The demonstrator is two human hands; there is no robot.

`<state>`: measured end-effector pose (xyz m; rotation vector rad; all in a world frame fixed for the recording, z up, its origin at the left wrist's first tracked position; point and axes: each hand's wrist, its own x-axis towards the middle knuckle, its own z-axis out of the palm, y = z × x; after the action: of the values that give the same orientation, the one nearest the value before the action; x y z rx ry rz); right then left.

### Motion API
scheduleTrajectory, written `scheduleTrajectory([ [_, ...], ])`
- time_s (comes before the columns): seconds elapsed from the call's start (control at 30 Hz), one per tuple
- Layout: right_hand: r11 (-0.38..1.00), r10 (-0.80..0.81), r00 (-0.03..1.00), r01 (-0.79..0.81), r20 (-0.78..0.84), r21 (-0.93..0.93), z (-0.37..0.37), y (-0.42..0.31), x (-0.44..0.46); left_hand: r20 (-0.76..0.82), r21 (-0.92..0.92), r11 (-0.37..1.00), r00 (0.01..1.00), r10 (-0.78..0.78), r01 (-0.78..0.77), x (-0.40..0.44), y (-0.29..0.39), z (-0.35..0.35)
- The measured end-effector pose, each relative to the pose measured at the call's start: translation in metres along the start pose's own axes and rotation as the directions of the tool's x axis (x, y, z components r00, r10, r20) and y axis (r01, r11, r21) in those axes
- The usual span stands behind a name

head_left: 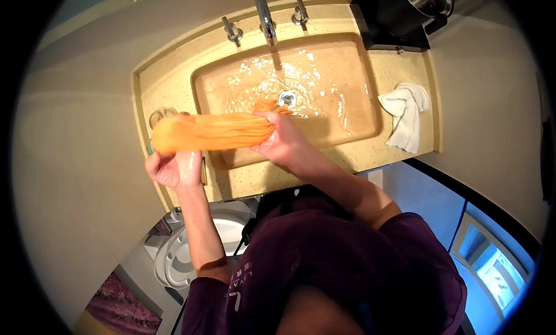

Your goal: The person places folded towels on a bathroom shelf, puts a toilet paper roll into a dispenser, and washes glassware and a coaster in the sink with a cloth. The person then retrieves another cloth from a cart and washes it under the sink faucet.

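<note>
An orange cloth (214, 131) is stretched sideways between my two hands, over the left part of the sink (373, 103). My left hand (174, 167) holds its wide left end from below, with some fingers hidden behind the cloth. My right hand (281, 139) is closed round the bunched right end, and a small tail of cloth sticks out past it toward the drain (287, 99). Rippling water (313, 80) lies in the basin.
A chrome faucet (264, 16) stands behind the basin between two handles. A dark kettle (405, 11) sits on a black tray at the back right. A white towel (405, 118) lies right of the sink. Below left is a toilet (174, 260).
</note>
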<state>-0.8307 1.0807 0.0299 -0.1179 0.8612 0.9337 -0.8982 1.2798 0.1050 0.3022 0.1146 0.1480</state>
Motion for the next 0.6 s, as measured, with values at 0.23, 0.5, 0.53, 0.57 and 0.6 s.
scheduleTrajectory([
  [0.23,0.999,-0.008,0.971,-0.001,0.238,0.041,0.007,0.010,-0.030,-0.513,0.270,0.900,0.842,-0.167,0.343,0.013,-0.093,-0.099],
  [0.5,0.747,-0.344,0.782,0.563,0.519,-0.353,-0.037,0.008,-0.040,-0.268,-0.065,0.906,0.867,-0.420,0.419,0.049,-0.139,-0.055],
  [0.53,0.999,0.022,0.941,-0.011,0.339,-0.036,-0.031,0.000,-0.041,-0.261,-0.060,0.904,0.867,-0.424,0.424,0.057,-0.136,-0.061],
  [0.57,0.995,0.031,0.941,0.001,0.336,-0.096,-0.027,-0.008,-0.050,-0.220,0.050,0.866,0.852,-0.476,0.497,0.064,-0.128,-0.074],
  [0.6,0.996,0.026,0.940,0.005,0.340,-0.090,-0.030,-0.013,-0.045,-0.188,0.162,0.814,0.827,-0.529,0.558,0.069,-0.124,-0.080],
])
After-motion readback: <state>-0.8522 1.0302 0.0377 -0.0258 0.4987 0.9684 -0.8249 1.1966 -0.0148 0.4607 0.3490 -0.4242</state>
